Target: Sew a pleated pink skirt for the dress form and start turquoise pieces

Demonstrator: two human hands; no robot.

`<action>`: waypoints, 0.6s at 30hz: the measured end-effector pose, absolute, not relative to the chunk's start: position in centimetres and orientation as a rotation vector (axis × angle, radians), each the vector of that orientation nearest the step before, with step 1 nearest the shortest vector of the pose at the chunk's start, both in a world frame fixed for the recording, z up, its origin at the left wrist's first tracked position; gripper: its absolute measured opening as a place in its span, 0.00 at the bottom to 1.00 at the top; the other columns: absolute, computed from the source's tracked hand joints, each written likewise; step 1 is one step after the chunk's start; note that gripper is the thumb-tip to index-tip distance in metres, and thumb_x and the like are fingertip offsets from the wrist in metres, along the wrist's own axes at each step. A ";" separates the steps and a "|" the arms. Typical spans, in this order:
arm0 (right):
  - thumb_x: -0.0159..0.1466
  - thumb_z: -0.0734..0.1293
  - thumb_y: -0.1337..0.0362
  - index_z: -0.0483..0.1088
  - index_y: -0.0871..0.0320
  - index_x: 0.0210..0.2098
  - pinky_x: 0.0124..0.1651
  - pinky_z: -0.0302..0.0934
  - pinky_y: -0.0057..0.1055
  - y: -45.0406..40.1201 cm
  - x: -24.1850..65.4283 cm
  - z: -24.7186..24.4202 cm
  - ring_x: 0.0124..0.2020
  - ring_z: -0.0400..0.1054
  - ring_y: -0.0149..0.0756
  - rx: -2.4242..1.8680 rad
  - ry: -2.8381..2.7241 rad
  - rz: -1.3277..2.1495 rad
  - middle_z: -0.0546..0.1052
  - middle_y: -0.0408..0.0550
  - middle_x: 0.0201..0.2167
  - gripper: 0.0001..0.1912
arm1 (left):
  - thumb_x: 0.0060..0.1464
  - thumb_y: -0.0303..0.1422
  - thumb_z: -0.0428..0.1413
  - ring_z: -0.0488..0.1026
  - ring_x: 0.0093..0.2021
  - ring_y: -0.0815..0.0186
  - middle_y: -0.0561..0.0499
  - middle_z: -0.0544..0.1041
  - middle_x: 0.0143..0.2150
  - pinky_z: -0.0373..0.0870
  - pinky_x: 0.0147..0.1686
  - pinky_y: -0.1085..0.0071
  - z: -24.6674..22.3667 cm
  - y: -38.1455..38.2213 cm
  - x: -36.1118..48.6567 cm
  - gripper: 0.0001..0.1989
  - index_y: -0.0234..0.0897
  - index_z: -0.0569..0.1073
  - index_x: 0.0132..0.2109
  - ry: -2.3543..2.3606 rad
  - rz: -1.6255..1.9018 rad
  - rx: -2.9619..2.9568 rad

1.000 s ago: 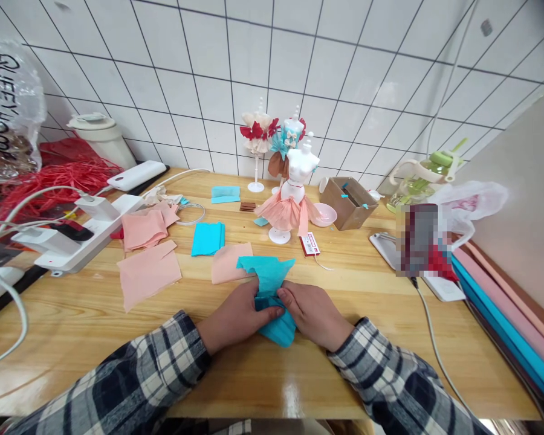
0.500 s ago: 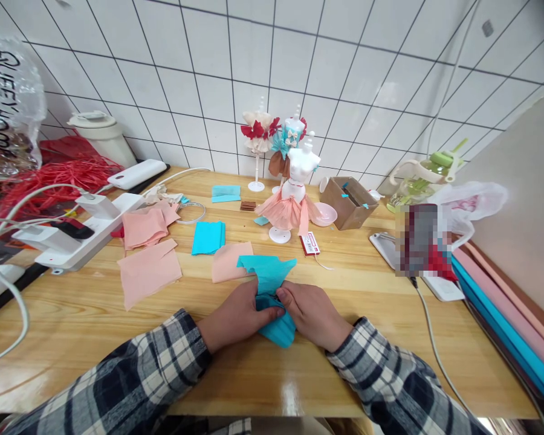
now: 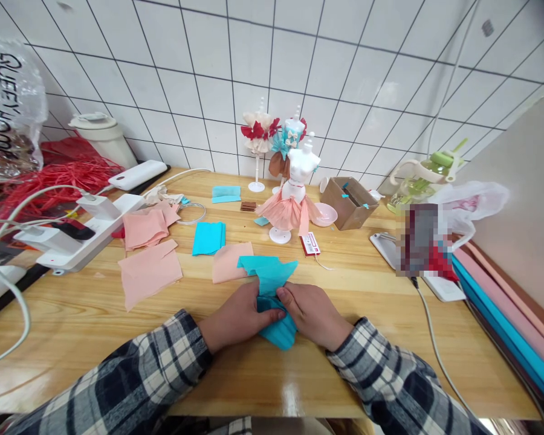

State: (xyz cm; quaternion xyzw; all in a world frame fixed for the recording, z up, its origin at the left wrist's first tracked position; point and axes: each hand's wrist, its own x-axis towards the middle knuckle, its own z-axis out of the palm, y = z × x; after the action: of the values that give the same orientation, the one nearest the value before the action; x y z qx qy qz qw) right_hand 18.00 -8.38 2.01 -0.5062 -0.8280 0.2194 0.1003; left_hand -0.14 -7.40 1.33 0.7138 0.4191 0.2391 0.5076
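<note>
A gathered piece of blue crepe paper (image 3: 276, 329) is pinched at its middle between my two hands, its ends flaring above and below them. My left hand (image 3: 240, 311) grips it from the left, thumb across the front. From the right, my right hand (image 3: 315, 308) closes on the same paper near its middle. A pink sheet (image 3: 229, 260) lies partly behind the blue paper. Farther back stands a small white dress form (image 3: 303, 166) with a pink paper skirt (image 3: 285, 211). A folded blue stack (image 3: 208, 238) rests left of it.
Pink sheets (image 3: 150, 275) and a power strip (image 3: 86, 241) with cables lie at left. Two dressed forms, a pink bowl (image 3: 324, 214) and a cardboard box (image 3: 348, 202) stand at the back. Phones, a cable and paper rolls (image 3: 503, 314) are at right.
</note>
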 end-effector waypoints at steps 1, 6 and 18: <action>0.72 0.43 0.53 0.66 0.57 0.33 0.34 0.52 0.30 -8.4 17.9 2.0 0.32 0.67 0.34 -1.500 -2.452 0.638 0.75 0.47 0.30 0.27 | 0.50 0.36 0.59 0.74 0.48 0.56 0.46 0.78 0.51 0.68 0.50 0.63 1.3 -7.4 -0.1 0.21 0.34 0.72 0.52 0.997 0.571 1.725; 0.72 0.45 0.54 0.67 0.57 0.35 0.35 0.53 0.30 -8.3 17.8 1.9 0.33 0.69 0.35 -1.517 -2.490 0.622 0.76 0.47 0.31 0.25 | 0.52 0.36 0.58 0.75 0.46 0.57 0.47 0.78 0.50 0.69 0.49 0.64 1.1 -7.4 0.2 0.19 0.35 0.73 0.50 0.977 0.580 1.758; 0.71 0.47 0.51 0.69 0.56 0.34 0.33 0.52 0.29 -8.2 17.8 1.8 0.32 0.69 0.34 -1.587 -2.490 0.613 0.77 0.47 0.32 0.25 | 0.47 0.43 0.61 0.73 0.48 0.52 0.46 0.79 0.46 0.69 0.50 0.59 1.0 -7.6 0.0 0.25 0.36 0.73 0.51 1.109 0.534 1.704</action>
State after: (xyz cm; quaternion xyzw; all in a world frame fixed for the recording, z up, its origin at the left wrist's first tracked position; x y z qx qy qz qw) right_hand 17.76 -8.17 1.77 -0.5251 -0.8241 0.2029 0.0628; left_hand -0.02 -7.58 1.02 0.7036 0.4580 0.2206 0.4964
